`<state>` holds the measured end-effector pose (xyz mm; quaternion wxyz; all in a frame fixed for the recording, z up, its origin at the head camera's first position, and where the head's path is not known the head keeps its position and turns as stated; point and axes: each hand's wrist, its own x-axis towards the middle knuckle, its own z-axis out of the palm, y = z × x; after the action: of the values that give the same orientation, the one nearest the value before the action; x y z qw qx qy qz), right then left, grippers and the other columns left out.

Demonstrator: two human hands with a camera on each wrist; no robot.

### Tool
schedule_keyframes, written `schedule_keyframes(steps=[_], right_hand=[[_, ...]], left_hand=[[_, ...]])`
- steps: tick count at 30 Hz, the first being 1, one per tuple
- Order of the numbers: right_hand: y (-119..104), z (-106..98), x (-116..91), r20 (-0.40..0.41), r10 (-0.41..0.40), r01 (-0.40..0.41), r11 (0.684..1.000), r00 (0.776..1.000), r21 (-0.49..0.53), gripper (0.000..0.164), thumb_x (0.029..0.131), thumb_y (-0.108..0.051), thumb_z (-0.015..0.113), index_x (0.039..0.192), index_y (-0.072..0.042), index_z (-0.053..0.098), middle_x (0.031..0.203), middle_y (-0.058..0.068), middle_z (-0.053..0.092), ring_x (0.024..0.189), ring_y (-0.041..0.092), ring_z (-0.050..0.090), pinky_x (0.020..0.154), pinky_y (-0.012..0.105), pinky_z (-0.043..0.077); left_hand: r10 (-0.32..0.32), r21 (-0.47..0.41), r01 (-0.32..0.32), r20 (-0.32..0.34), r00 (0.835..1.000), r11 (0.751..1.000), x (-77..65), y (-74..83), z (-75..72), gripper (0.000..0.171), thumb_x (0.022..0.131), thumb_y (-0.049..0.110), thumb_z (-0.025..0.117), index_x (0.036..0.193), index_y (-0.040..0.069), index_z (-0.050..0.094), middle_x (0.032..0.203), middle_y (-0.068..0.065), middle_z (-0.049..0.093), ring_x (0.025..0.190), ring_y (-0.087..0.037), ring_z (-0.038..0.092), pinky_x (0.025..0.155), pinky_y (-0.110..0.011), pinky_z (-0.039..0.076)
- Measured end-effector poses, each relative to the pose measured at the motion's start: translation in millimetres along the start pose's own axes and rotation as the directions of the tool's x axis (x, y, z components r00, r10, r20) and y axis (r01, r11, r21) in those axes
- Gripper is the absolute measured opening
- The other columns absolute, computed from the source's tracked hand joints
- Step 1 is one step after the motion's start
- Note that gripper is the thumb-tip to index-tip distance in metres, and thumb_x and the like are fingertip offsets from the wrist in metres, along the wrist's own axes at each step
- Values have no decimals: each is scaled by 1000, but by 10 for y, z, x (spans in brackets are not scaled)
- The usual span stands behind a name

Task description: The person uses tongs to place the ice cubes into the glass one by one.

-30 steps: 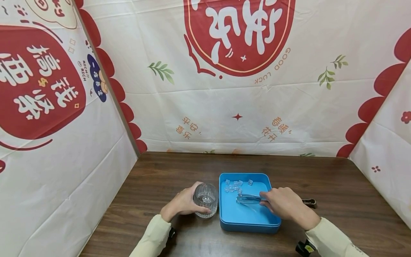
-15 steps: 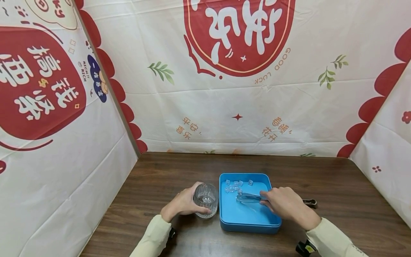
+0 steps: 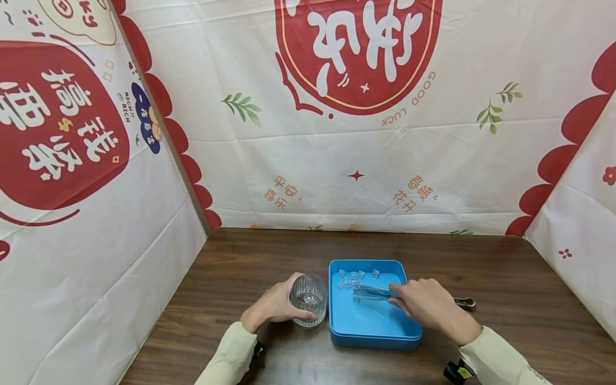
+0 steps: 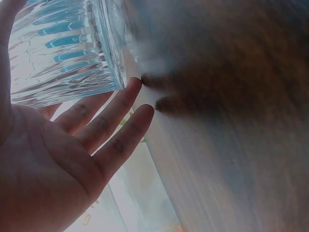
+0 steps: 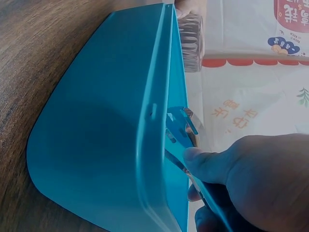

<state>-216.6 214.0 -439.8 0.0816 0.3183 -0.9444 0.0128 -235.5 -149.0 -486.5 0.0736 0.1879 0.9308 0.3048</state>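
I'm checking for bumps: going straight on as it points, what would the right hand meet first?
Probably the clear cubes in the blue tray, met by the tongs the right hand holds; their height is unclear.

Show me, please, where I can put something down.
The table is bare left of the left grip, behind the glass and tray as far as the cloth, and right of the tongs. The tray's near part is bare too. It is crowded between glass and tray, and in the tray's far half, with cubes and tongs.
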Motion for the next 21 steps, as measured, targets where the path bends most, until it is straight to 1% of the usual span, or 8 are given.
schedule_keyframes(steps=[2, 7, 13, 19, 21], right_hand=[[0, 1, 1, -17, -5, 5, 1000, 1000, -9, 18, 92, -33, 69, 96, -15, 68, 62, -5, 59, 46, 5, 43, 43, 23, 36], [-3, -2, 4, -54, -18, 17, 999, 998, -29, 16, 91, -33, 70, 92, -17, 66, 60, -6, 57, 44, 5, 43, 41, 23, 34], [-5, -2, 2, -63, -14, 12, 999, 998, -36, 16, 92, -33, 69, 88, -19, 62, 58, -8, 52, 44, 5, 41, 41, 23, 31], [-2, -24, 5, -64, 5, -6, 1000, 998, -12, 15, 93, -32, 68, 89, -20, 61, 61, -7, 55, 44, 3, 38, 41, 21, 29], [0, -41, 11, -74, 2, -3, 1000, 997, -6, 15, 93, -32, 68, 87, -20, 60, 60, -7, 53, 44, 3, 37, 41, 21, 28]], left_hand=[[1, -4, -1, 0, 1000, 1000, -2, 2, -2, 92, 64, 68, 81, 138, 27, 44, 112, 2, 65, 99, -17, 62, 83, -41, 50], [6, -11, -6, -1, 1000, 1000, -8, 0, 3, 92, 65, 67, 82, 138, 26, 44, 113, 2, 65, 99, -17, 62, 83, -41, 50], [4, -12, -4, 8, 1000, 1000, -13, -7, 11, 92, 65, 66, 82, 139, 26, 43, 114, 2, 65, 99, -17, 62, 83, -42, 51], [10, -8, -10, 4, 1000, 1000, -9, -7, 6, 92, 65, 66, 82, 138, 26, 44, 112, 2, 65, 98, -16, 62, 82, -41, 51], [14, -5, -14, 0, 1000, 1000, -5, -8, 0, 91, 65, 66, 82, 137, 26, 44, 111, 3, 65, 97, -16, 62, 81, -40, 51]])
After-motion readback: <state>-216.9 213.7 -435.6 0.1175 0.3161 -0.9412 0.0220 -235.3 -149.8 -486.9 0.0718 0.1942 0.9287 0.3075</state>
